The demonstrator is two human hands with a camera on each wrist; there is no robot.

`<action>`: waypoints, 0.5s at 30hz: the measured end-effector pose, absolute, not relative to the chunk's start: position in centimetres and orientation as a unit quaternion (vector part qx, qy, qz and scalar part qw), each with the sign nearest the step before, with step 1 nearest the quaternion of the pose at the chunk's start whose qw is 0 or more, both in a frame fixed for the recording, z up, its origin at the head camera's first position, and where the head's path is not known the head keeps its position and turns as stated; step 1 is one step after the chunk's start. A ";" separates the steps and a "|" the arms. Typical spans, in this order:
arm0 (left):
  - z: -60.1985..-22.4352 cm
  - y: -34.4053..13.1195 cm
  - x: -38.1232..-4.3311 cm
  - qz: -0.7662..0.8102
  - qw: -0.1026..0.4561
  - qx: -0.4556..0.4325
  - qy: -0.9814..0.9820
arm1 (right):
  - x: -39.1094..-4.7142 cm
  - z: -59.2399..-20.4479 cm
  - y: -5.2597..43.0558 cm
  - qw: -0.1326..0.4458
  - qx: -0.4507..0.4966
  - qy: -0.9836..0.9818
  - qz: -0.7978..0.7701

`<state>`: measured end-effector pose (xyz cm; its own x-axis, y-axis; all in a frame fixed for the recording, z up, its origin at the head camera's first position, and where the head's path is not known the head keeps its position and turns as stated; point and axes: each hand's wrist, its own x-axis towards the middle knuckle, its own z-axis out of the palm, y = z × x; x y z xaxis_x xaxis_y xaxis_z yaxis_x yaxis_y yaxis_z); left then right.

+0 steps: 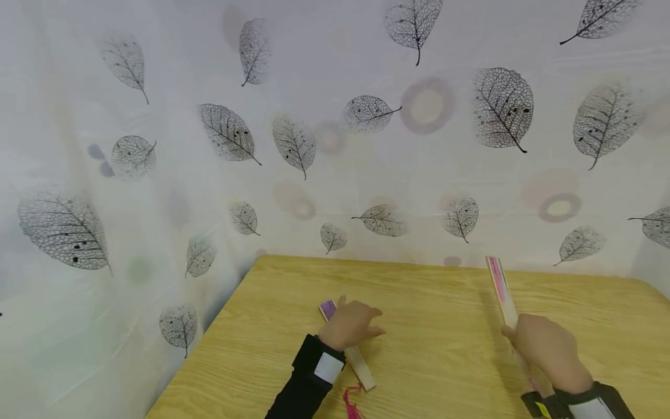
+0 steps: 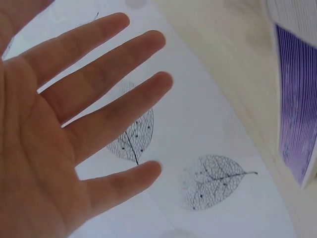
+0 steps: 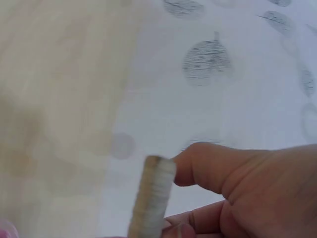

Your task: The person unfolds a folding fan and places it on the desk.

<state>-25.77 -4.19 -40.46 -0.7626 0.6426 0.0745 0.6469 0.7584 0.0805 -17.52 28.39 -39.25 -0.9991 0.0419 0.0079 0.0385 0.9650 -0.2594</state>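
A folded fan with a purple end (image 1: pixel 328 309) and pale ribs lies at a slant on the table. Over it hovers my left hand (image 1: pixel 349 323), its fingers spread and holding nothing. The left wrist view shows the spread left hand (image 2: pixel 84 109) apart from the purple fan (image 2: pixel 297 99). My right hand (image 1: pixel 546 349) grips a second folded fan, the pink one (image 1: pixel 499 282), which points up and away from me. In the right wrist view the fan's pale butt end (image 3: pixel 153 193) sits by the right thumb; other fingers are partly cut off.
A pink tassel (image 1: pixel 353 402) hangs from the purple fan's near end. The wood-grain table (image 1: pixel 429 326) reaches back to a pale curtain (image 1: pixel 335 174) printed with leaves. More of this cloth stands along the table's left edge.
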 end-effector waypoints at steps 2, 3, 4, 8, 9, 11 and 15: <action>-40.6 -3.7 -25.7 -0.060 0.032 -0.351 -0.934 | -17.3 -38.2 27.7 0.044 -0.012 -0.990 0.137; -40.6 -3.5 -25.7 -0.072 0.035 -0.353 -0.932 | -17.1 -37.6 27.3 0.054 -0.012 -0.989 0.141; -40.5 -3.2 -25.7 -0.088 0.037 -0.355 -0.930 | -17.0 -37.0 26.7 0.066 -0.009 -0.987 0.143; -40.0 -1.7 -25.7 -0.186 0.062 -0.361 -0.912 | -16.8 -34.9 23.6 0.086 -0.010 -0.983 0.160; -39.7 -1.3 -25.6 -0.219 0.066 -0.360 -0.905 | -16.8 -34.5 22.7 0.087 -0.009 -0.982 0.165; -39.1 -0.4 -25.5 -0.293 0.062 -0.355 -0.885 | -17.1 -34.0 20.8 0.102 -0.002 -0.979 0.174; -37.7 1.4 -24.9 -0.473 0.002 -0.306 -0.826 | -17.7 -33.9 17.2 0.171 0.039 -0.972 0.156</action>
